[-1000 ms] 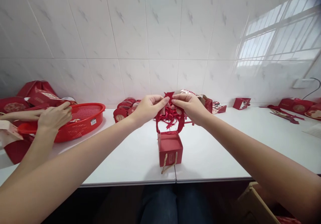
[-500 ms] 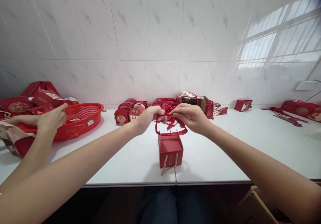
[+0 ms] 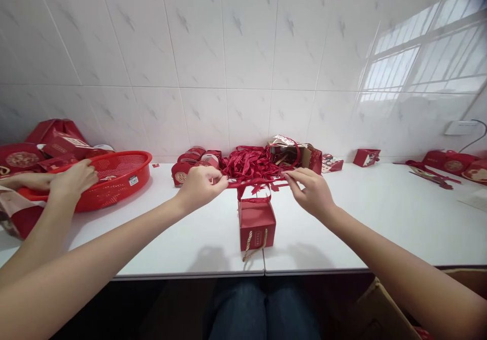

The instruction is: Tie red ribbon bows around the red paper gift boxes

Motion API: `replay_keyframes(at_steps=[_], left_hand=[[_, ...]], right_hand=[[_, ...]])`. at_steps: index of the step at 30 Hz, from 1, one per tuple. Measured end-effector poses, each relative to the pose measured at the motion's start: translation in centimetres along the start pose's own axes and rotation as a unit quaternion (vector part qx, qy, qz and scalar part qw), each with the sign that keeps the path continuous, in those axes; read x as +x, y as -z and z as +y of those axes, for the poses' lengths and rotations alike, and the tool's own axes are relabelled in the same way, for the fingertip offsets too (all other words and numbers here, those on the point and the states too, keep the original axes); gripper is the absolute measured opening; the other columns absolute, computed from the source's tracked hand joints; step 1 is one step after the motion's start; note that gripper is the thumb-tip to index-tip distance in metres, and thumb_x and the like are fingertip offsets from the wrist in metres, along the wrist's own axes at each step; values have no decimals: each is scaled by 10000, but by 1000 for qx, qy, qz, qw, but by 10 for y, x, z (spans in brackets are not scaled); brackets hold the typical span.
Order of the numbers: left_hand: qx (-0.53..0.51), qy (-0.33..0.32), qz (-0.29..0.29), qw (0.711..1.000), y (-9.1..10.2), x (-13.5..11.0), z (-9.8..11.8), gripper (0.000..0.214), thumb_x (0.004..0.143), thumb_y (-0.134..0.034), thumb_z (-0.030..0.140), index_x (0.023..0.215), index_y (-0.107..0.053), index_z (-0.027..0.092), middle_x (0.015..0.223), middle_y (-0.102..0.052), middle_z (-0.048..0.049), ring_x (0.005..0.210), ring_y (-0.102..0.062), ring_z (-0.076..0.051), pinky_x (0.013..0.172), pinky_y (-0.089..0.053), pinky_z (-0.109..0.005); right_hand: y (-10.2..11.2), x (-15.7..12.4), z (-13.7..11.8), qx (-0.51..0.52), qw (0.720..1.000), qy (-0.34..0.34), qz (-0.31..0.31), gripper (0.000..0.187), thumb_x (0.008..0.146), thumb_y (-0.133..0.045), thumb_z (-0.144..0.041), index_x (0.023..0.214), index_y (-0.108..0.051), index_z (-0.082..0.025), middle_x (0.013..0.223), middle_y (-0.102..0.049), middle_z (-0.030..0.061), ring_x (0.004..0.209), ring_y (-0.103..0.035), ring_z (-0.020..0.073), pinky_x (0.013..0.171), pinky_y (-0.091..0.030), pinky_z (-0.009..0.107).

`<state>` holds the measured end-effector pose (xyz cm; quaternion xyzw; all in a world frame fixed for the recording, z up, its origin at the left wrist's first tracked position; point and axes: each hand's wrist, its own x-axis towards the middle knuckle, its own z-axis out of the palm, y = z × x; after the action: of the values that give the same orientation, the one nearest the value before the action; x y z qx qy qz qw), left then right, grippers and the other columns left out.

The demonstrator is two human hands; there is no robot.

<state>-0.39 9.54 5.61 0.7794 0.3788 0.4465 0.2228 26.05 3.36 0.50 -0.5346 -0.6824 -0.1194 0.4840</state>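
A small red gift box (image 3: 257,223) with a twisted cord handle (image 3: 249,243) stands upright near the table's front edge, between my arms. A red ribbon (image 3: 253,182) rises from its top and stretches sideways above it. My left hand (image 3: 203,188) pinches the ribbon at the left. On the other side my right hand (image 3: 310,188) has its fingertips closed on the ribbon's right part. Where the ribbon crosses above the box, the exact knot or loop is too small to make out.
Behind the box lies a heap of red ribbons (image 3: 247,165), beside an open carton (image 3: 291,152). Several small red boxes (image 3: 182,170) stand left of it. A co-worker's hands (image 3: 74,180) reach into a red plastic basket (image 3: 125,182). Flat strips (image 3: 429,177) lie at right.
My hands have moved apart, left and right, pulling the ribbon from a bunched loop into a nearly straight line above the box. The co-worker's hand has shifted slightly at the basket.
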Motion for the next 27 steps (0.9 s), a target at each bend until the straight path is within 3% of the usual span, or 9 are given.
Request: replay_keyframes(at_steps=[2, 4, 7, 9, 13, 16, 19, 23, 27], left_hand=[[64, -8, -1, 998, 12, -8, -31, 282, 501, -622, 187, 335, -395, 196, 381, -394, 23, 492, -311, -124, 545, -269, -254], [71, 39, -24, 996, 21, -22, -64, 284, 460, -607, 161, 303, -375, 206, 328, -334, 28, 448, -255, -118, 535, -268, -255], [71, 54, -68, 994, 24, -46, -104, 276, 433, -605, 126, 280, -395, 219, 315, -352, 26, 427, -243, -114, 616, -343, -282], [75, 43, -86, 993, 17, -57, -115, 285, 442, -624, 108, 289, -410, 217, 362, -403, 19, 452, -308, -123, 720, -369, -301], [68, 17, -49, 996, -9, -55, -106, 233, 578, -685, 197, 427, -508, 217, 633, -549, -19, 667, -480, -187, 814, -363, -310], [-4, 78, -32, 996, -36, -44, -85, 198, 709, -648, 335, 592, -542, 216, 700, -545, -14, 702, -507, -191, 723, -394, -289], [-97, 138, -44, 985, -63, -40, -68, 253, 712, -666, 408, 852, -597, 209, 845, -589, -35, 780, -566, -195, 734, -427, -287], [-59, 78, -90, 991, -86, -44, -61, 409, 694, -688, 404, 1040, -616, 198, 1070, -591, -86, 1010, -567, -243, 895, -430, -343], [-20, 50, -113, 992, -93, -47, -63, 466, 695, -667, 412, 1086, -609, 165, 1139, -580, -116, 1077, -560, -270, 930, -449, -389]], right_hand=[[8, -13, 26, -90, 989, -94, -69, 245, 856, -487, -308, 815, -721, -245, 856, -689, 80, 817, -602, 246, 723, -443, 353], [16, -29, 54, -148, 950, -211, -174, 208, 808, -527, -281, 723, -711, -237, 835, -693, 91, 825, -605, 267, 690, -427, 353], [19, -55, 86, -136, 926, -267, -232, 189, 707, -616, -230, 528, -668, -201, 618, -661, 89, 660, -614, 252, 628, -426, 343], [14, -66, 96, -106, 924, -270, -249, 105, 658, -666, -226, 560, -687, -194, 637, -676, 83, 650, -622, 245, 638, -441, 342], [-5, -67, 86, -53, 940, -249, -227, 238, 774, -594, -323, 899, -719, -163, 974, -688, 156, 879, -624, 298, 789, -438, 418], [-23, -55, 62, 12, 953, -199, -227, 312, 879, -464, -392, 960, -703, -207, 1014, -690, 111, 954, -611, 265, 870, -419, 396], [-40, -46, 36, 97, 955, -166, -224, 356, 898, -432, -452, 1095, -655, -256, 1092, -677, 63, 1001, -605, 236, 900, -422, 365], [-54, -43, 13, 195, 916, -189, -294, 566, 850, -476, -554, 1334, -458, -261, 984, -695, 64, 771, -651, 213, 750, -491, 349], [-61, -42, 4, 186, 884, -253, -345, 618, 865, -450, -525, 1402, -309, -254, 1035, -662, 97, 530, -598, 147, 527, -480, 284]])
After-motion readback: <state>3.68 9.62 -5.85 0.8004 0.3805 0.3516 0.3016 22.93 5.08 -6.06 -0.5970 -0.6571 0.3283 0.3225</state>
